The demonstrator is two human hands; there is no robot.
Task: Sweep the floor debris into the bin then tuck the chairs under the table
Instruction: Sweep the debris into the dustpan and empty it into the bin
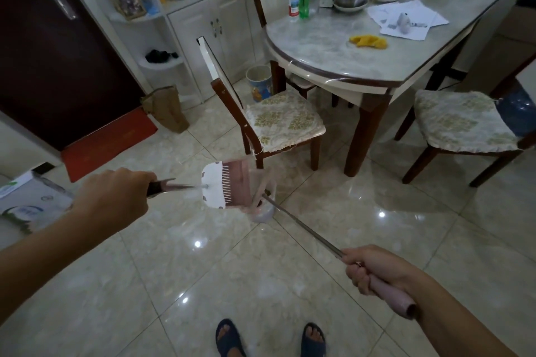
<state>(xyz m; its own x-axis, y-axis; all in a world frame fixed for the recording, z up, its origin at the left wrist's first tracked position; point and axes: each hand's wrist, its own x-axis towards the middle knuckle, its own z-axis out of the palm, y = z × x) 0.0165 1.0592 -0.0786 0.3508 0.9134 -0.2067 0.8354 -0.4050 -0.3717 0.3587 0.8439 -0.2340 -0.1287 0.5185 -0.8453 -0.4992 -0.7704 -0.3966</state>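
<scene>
Left hand (111,200): fingers curled tight round dark grip of dustpan handle (174,187); dustpan (224,185) held off the floor, tilted, comb teeth facing right, slightly blurred. Right hand (374,271): fist closed round pink grip of broom handle (304,229); broom head (262,206) low beside the dustpan, touching or overlapping its pink edge, exact contact unclear. Hands well apart.

Bin (259,82): on floor by cabinet, behind near chair (278,122), beside table (362,61) leg. Second chair (464,124): right of table, pulled out. Both chairs not yet tucked.

Debris: none clearly visible on tiles or in pan.

Risks, judged: tilted pan likely to spill contents on the way to bin; near chair blocking direct path, possible knock from pan or long handle; glossy tiles possibly slippery underfoot in sandals (230,338).
</scene>
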